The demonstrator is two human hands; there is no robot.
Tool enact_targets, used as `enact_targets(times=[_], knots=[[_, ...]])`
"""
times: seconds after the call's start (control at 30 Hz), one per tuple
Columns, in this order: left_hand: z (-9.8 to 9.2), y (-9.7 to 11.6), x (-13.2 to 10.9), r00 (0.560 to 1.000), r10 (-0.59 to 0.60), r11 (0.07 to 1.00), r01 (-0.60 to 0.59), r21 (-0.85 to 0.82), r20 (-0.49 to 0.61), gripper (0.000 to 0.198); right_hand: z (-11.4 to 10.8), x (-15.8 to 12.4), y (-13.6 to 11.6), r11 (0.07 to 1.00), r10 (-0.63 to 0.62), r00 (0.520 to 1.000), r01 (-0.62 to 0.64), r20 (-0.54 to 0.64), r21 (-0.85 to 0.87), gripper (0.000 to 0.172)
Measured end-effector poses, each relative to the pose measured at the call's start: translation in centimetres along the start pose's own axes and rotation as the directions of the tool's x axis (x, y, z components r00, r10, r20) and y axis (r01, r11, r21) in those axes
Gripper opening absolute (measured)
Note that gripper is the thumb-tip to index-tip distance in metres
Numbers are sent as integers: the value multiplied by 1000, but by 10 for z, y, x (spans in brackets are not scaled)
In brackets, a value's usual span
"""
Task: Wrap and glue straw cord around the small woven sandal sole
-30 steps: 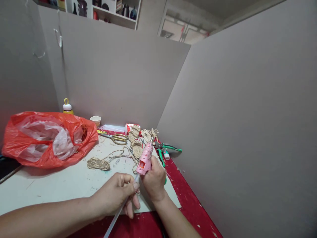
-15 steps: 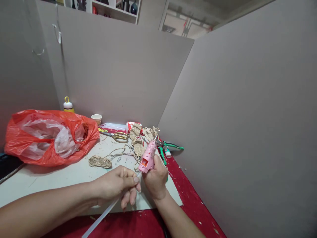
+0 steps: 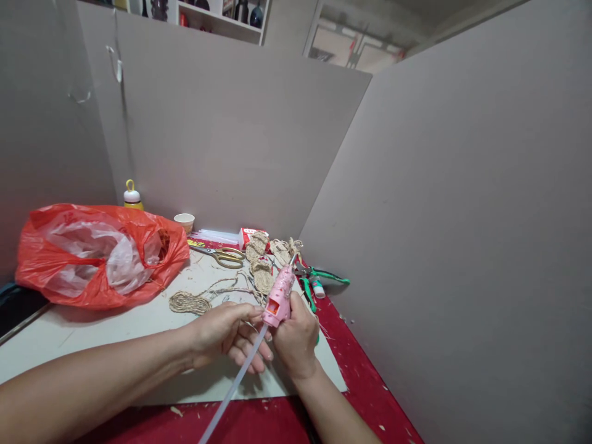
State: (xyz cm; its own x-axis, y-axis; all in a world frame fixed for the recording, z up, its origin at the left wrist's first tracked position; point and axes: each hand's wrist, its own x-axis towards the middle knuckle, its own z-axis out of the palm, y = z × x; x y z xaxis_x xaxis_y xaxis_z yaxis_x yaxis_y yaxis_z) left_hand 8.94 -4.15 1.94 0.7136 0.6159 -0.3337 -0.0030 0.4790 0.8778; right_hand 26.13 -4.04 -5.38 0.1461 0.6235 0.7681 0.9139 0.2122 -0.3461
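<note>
My right hand [image 3: 298,339] is closed round the handle of a pink hot glue gun [image 3: 280,295], its metal nozzle tilted up and away from me. A long translucent glue stick [image 3: 234,387] sticks out of the gun's rear, slanting down towards me. Just left of it, my left hand [image 3: 235,336] has its fingers apart; the stick passes in front of the fingertips, and the thumb tip is at the gun's rear edge. Whether the thumb presses on the gun I cannot tell. Beyond the left hand lies a flat coil of braided jute cord [image 3: 189,302].
A red plastic bag [image 3: 161,277] fills the left of the white board [image 3: 152,345]. Behind are gold-handled scissors [image 3: 226,258], woven jute pieces [image 3: 263,275], a red box [image 3: 246,237], glue sticks [image 3: 215,236] and a paper cup [image 3: 185,221]. Green-handled pliers [image 3: 328,275] lie near the right partition [image 3: 439,216].
My left hand has loosened its pinch on the glue stick and shifted up to the gun's rear, fingers spreading. The stick now shows along its length. The view has shifted slightly.
</note>
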Motion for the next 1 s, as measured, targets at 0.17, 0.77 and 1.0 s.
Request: enact_targets(times=[0.17, 0.77, 1.0], knots=[[3, 6, 12, 994, -90, 996, 90, -3, -58, 40, 0, 1, 1, 999, -39, 998, 38, -40, -30, 23], [5, 3, 17, 983, -128, 991, 133, 31, -128, 35, -8, 8, -11, 997, -74, 994, 72, -78, -32, 24], [6, 3, 27, 979, -150, 988, 152, 4, -138, 40, -9, 8, -9, 995, 54, 998, -57, 43, 84, 18]])
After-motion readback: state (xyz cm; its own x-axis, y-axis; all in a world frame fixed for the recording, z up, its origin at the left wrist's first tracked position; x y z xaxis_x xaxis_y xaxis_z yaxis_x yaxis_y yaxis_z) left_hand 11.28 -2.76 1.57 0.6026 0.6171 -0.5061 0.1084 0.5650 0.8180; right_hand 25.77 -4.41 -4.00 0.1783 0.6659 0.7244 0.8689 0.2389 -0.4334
